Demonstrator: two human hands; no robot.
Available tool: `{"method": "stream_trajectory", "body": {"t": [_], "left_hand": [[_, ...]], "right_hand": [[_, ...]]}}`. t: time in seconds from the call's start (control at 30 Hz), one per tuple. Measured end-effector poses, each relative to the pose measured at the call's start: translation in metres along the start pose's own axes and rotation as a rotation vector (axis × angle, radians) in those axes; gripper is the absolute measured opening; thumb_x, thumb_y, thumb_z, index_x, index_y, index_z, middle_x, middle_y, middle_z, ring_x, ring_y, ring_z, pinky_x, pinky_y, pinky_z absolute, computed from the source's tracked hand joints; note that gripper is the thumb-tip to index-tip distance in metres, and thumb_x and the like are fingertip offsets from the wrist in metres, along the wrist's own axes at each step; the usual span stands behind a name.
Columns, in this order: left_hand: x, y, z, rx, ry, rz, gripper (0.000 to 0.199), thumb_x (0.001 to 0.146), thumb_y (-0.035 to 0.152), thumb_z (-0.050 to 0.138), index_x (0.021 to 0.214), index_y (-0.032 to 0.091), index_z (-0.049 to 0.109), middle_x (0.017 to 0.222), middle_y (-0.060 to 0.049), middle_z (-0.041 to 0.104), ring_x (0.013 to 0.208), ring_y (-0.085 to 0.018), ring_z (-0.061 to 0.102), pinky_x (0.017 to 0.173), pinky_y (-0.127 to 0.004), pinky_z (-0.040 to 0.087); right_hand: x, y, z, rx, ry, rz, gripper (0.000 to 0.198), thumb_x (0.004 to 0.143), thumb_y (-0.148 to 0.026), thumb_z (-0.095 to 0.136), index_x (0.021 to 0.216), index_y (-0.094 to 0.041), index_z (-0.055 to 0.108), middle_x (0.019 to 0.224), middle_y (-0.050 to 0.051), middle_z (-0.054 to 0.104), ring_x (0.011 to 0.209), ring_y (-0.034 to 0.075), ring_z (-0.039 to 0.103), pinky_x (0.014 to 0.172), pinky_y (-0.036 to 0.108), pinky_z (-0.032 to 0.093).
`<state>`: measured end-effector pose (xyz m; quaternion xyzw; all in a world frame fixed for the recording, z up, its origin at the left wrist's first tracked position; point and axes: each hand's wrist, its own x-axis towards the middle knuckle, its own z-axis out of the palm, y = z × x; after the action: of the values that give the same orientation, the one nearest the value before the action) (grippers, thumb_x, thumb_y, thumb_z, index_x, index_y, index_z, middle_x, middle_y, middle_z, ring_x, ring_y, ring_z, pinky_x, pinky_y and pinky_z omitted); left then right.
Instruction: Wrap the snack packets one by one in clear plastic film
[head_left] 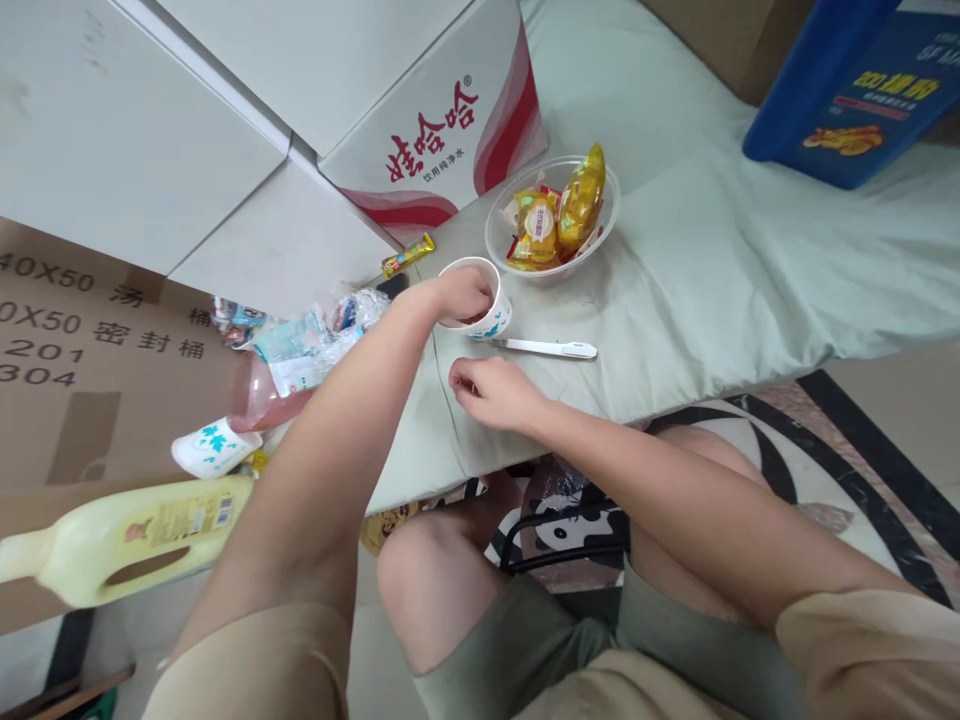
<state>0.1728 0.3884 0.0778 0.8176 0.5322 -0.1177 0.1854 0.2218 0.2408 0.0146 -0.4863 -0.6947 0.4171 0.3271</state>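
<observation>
Paper cup (pixel 496 318), white with a blue leaf print, sits on the pale green cloth (pixel 712 260) in the head view, to the near left of a clear plastic bowl (pixel 611 200). Its mouth faces up and toward the far left, and its long axis runs down from there to a base at the near right; whether it is quite upright or slightly tilted, I cannot tell. The left hand (pixel 463 293) reaches over the rim with its fingers inside the cup. Those fingertips are hidden, so I cannot tell whether they grasp anything. The right hand (pixel 495 392) is loosely curled at the near side of the cup, thumb and fingers drawn together; whether something small is pinched there, I cannot tell.

Just beside the cup's base lies 1 white plastic tool (pixel 555 348), its long axis running left to right and its wider end pointing right.

The bowl holds several yellow packets (pixel 581 205). Farther left, 1 small yellow wrapper (pixel 408 255) lies near a white box (pixel 450 140) with red lettering. A blue jug (pixel 832 110) is at the far right. At the left are a 2nd cup (pixel 214 447), tipped over, and a pale yellow bottle (pixel 165 530), its neck pointing left.
</observation>
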Motion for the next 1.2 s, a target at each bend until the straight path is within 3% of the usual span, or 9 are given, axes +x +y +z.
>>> {"method": "stream_trajectory", "body": {"t": [0.1, 0.23, 0.33, 0.53, 0.73, 0.87, 1.0, 1.1, 1.2], "left_hand": [[-0.011, -0.004, -0.019, 0.096, 0.003, 0.004, 0.009, 0.068, 0.015, 0.062, 0.061, 0.018, 0.067, 0.061, -0.006, 0.064, 0.081, -0.027, 0.066, 0.082, -0.036, 0.048], [-0.041, -0.026, -0.038, 0.016, 0.461, 0.024, 0.021, 0.086, 0.025, 0.052, 0.073, 0.016, 0.066, 0.069, -0.005, 0.064, 0.084, -0.022, 0.063, 0.084, -0.034, 0.047], [-0.067, -0.058, -0.036, 0.047, 0.633, -0.099, 0.022, 0.089, 0.03, 0.051, 0.077, 0.016, 0.062, 0.069, -0.003, 0.062, 0.081, -0.02, 0.062, 0.083, -0.033, 0.045], [-0.116, -0.119, -0.007, 0.185, 0.559, -0.376, 0.023, 0.086, 0.042, 0.057, 0.081, 0.02, 0.063, 0.084, -0.01, 0.068, 0.095, -0.03, 0.065, 0.088, -0.04, 0.048], [-0.143, -0.158, 0.017, 0.213, 0.314, -0.327, 0.055, 0.076, 0.039, 0.07, 0.127, 0.021, 0.059, 0.132, -0.016, 0.061, 0.124, -0.035, 0.057, 0.103, -0.044, 0.047], [-0.154, -0.168, 0.018, 0.173, 0.395, -0.283, 0.043, 0.081, 0.023, 0.055, 0.123, 0.021, 0.061, 0.127, -0.015, 0.065, 0.122, -0.032, 0.06, 0.104, -0.043, 0.045], [-0.168, -0.155, 0.014, -0.041, 0.695, -0.268, 0.02, 0.077, 0.022, 0.051, 0.093, 0.021, 0.065, 0.088, -0.006, 0.068, 0.092, -0.026, 0.065, 0.091, -0.038, 0.05], [-0.177, -0.131, 0.024, -0.444, 0.943, -0.202, 0.005, 0.075, 0.026, 0.054, 0.073, 0.023, 0.055, 0.069, -0.001, 0.056, 0.076, -0.02, 0.06, 0.078, -0.033, 0.051], [-0.177, -0.098, 0.05, -1.03, 0.921, -0.075, 0.015, 0.075, 0.034, 0.061, 0.071, 0.023, 0.052, 0.076, -0.002, 0.06, 0.08, -0.019, 0.062, 0.077, -0.033, 0.054]], "right_hand": [[0.001, 0.0, -0.002, 0.01, 0.027, -0.009, 0.021, 0.085, -0.018, 0.052, 0.096, -0.02, 0.069, 0.083, 0.004, 0.072, 0.076, 0.02, 0.061, 0.066, 0.03, 0.033], [0.0, 0.001, -0.001, 0.025, 0.044, -0.017, 0.02, 0.085, -0.018, 0.052, 0.095, -0.02, 0.069, 0.082, 0.003, 0.072, 0.075, 0.019, 0.06, 0.066, 0.029, 0.033], [-0.001, 0.001, 0.002, 0.03, 0.027, -0.032, 0.018, 0.086, -0.018, 0.052, 0.093, -0.02, 0.068, 0.08, 0.002, 0.071, 0.072, 0.018, 0.058, 0.065, 0.029, 0.032], [-0.001, -0.003, 0.013, 0.02, 0.008, -0.044, 0.017, 0.087, -0.018, 0.052, 0.093, -0.019, 0.068, 0.079, 0.003, 0.071, 0.073, 0.018, 0.058, 0.065, 0.028, 0.031], [-0.005, -0.007, 0.02, -0.031, -0.023, -0.067, 0.017, 0.086, -0.016, 0.053, 0.093, -0.019, 0.068, 0.079, 0.003, 0.071, 0.074, 0.019, 0.058, 0.065, 0.028, 0.031], [-0.009, -0.009, 0.018, -0.05, -0.016, -0.067, 0.018, 0.087, -0.016, 0.053, 0.094, -0.019, 0.068, 0.078, 0.004, 0.07, 0.073, 0.019, 0.057, 0.065, 0.028, 0.031], [-0.016, -0.009, 0.014, -0.06, -0.022, -0.073, 0.017, 0.086, -0.017, 0.053, 0.092, -0.019, 0.068, 0.077, 0.004, 0.069, 0.072, 0.019, 0.057, 0.065, 0.029, 0.032], [-0.019, -0.004, 0.013, -0.018, 0.001, -0.062, 0.021, 0.085, -0.018, 0.052, 0.099, -0.018, 0.067, 0.079, 0.004, 0.07, 0.073, 0.019, 0.059, 0.07, 0.03, 0.038], [-0.02, 0.003, 0.012, 0.123, 0.044, -0.045, 0.046, 0.083, -0.022, 0.057, 0.129, -0.018, 0.057, 0.113, 0.01, 0.07, 0.087, 0.021, 0.065, 0.078, 0.033, 0.047]]}}
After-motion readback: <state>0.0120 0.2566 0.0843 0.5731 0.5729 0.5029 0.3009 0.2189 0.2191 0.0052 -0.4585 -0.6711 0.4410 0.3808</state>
